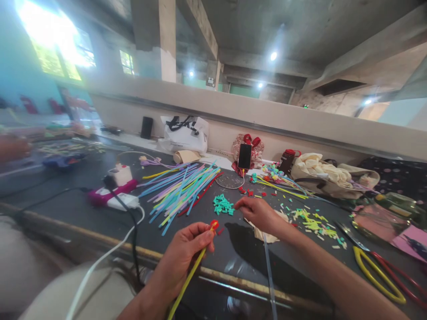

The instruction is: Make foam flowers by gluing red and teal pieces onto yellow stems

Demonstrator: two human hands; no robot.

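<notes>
My left hand (191, 242), near the table's front edge, is closed around a long yellow straw-like strip (191, 280). At the strip's upper end, by my thumb and fingertips, sits a small red and yellow tip (214, 225). My right hand (255, 212) reaches over the table with its fingers drawn together at the right edge of a pile of short teal pieces (223, 205). Whatever its fingertips may pinch is too small to make out. A small red piece (220, 231) lies just right of the left hand. Beneath the right wrist is a beige scrap (267, 235).
Many coloured strips (187, 189) lie left of centre. Yellow-green pieces (312, 222) and scissors (375, 271) are at right. A translucent strip (269, 271) crosses the front edge. A power strip (115, 195) with cables stands left; a phone (244, 155) leans at the back.
</notes>
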